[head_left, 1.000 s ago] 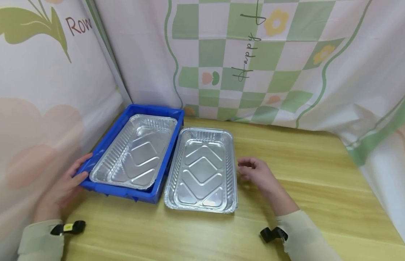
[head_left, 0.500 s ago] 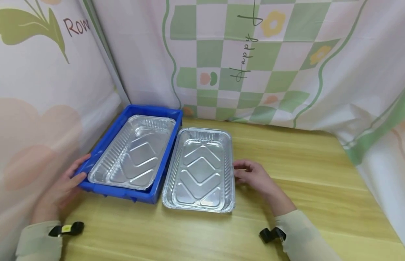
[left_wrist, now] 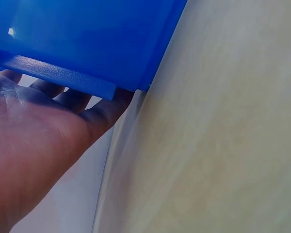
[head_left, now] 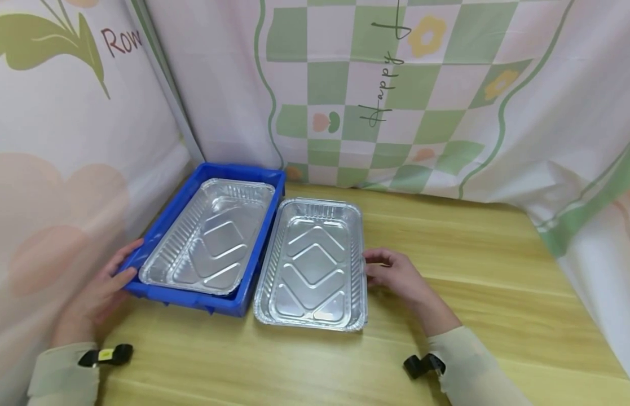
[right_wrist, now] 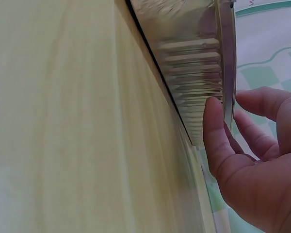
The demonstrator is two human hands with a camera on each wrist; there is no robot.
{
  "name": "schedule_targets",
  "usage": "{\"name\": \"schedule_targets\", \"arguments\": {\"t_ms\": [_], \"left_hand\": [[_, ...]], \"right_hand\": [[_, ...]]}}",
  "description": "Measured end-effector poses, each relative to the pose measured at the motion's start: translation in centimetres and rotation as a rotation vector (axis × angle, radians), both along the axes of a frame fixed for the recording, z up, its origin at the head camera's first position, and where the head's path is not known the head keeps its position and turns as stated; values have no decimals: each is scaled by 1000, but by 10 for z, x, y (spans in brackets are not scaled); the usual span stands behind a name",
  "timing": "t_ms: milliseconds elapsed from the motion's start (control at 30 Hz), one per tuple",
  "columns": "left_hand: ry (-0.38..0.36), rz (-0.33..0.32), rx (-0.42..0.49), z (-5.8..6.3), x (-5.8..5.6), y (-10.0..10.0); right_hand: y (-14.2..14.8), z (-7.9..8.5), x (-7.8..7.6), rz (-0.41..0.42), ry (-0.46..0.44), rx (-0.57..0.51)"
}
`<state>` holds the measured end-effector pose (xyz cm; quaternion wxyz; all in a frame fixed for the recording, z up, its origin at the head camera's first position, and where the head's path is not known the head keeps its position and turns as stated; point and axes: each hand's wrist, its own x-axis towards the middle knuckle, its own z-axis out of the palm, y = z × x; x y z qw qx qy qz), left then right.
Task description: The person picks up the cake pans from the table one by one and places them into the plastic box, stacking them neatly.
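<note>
Two rectangular aluminium foil pans are in the head view. One foil pan (head_left: 225, 231) lies inside a blue plastic crate (head_left: 190, 299) at the left. To the right of the crate, the other foil pan (head_left: 315, 265) sits on the table. My left hand (head_left: 98, 290) grips the crate's near left corner, its fingers hooked at the lip of the crate (left_wrist: 82, 29) in the left wrist view. My right hand (head_left: 398, 276) is at the right side of the second pan. In the right wrist view, its fingertips (right_wrist: 213, 109) pinch the ribbed pan's rim (right_wrist: 228, 63).
A wooden table (head_left: 497, 293) carries everything. A patterned cloth (head_left: 380, 96) hangs along the back, and another curtain (head_left: 66, 169) stands close beside the crate's left side. A black band (head_left: 106, 354) is on each wrist.
My right hand has moved left onto the rim of the right-hand foil pan. The left hand stays on the crate, and both pans look unmoved.
</note>
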<state>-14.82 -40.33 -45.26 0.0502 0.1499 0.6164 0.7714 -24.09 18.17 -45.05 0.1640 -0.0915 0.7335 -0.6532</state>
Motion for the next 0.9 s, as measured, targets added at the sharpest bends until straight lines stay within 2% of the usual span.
{"name": "schedule_targets", "arguments": {"t_ms": [267, 900], "left_hand": [[-6, 8, -9, 1, -1, 2], [-3, -39, 42, 4, 1, 1]], "right_hand": [[-2, 1, 2, -11, -14, -16], [-11, 2, 7, -90, -56, -21]]}}
